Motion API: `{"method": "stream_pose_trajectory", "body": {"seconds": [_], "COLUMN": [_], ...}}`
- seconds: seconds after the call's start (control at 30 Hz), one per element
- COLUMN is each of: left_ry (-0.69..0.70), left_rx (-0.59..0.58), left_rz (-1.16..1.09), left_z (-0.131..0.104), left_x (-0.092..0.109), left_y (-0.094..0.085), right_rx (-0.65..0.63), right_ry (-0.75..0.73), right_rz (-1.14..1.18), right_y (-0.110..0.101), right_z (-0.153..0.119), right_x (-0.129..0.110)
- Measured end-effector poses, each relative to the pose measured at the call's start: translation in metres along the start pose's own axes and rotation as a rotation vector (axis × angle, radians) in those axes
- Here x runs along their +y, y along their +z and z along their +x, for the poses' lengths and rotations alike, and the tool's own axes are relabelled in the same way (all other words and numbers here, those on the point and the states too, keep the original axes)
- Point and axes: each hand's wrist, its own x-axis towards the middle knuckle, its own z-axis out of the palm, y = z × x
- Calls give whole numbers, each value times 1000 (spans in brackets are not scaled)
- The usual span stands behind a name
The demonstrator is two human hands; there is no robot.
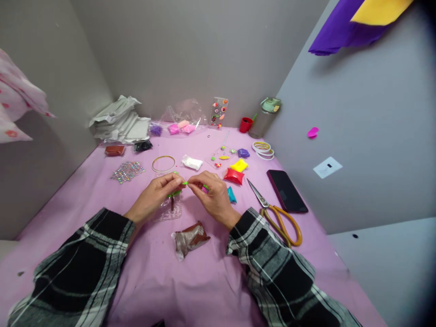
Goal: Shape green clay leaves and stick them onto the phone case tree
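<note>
Between my two hands, near the middle of the table, is a small bit of bright green clay (185,183). The thumb and fingers of my left hand (165,187) pinch it from one side. My right hand (211,190) closes its fingertips on the other side. Below my left hand lies a clear plastic sheet (166,212) with green pieces and a brown clay strip (172,203) on it, partly hidden by the hand. An opened packet of brown clay (191,238) rests nearer to me. Something pink shows under my right fingers.
Orange-handled scissors (281,220) and a phone (287,190) lie on the right. Red (234,175), yellow (239,165) and white (192,162) clay packets sit beyond my hands. A bangle (163,157), gem stickers (127,172) and stacked grey packages (119,122) are farther left; a bottle (264,120) stands back right.
</note>
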Motion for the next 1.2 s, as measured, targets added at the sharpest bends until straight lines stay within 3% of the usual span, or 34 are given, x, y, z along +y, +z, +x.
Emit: {"method": "stream_pose_trajectory", "body": {"seconds": [0.37, 0.47, 0.63, 0.73, 0.83, 1.0, 1.2], "left_ry": [14, 34, 100, 39, 5, 30, 45], "left_rx": [-8, 42, 250, 205, 174, 179, 204], "left_rz": [60, 51, 132, 217, 249, 265, 271], "left_z": [-3, -1, -1, -9, -16, -17, -18], "left_x": [4, 6, 9, 9, 7, -1, -7], "left_y": [0, -3, -24, -40, -54, -66, -62], "right_rx": [-8, -26, -77, -125, -185, -232, -266], "right_ry": [11, 35, 233, 406, 469, 403, 296], "right_rz": [19, 35, 287, 452, 510, 397, 232], "right_y": [2, 0, 7, 18, 29, 41, 49], "right_z": [-1, 0, -1, -1, 0, -2, -6], "right_x": [0, 0, 1, 1, -1, -2, 5]}}
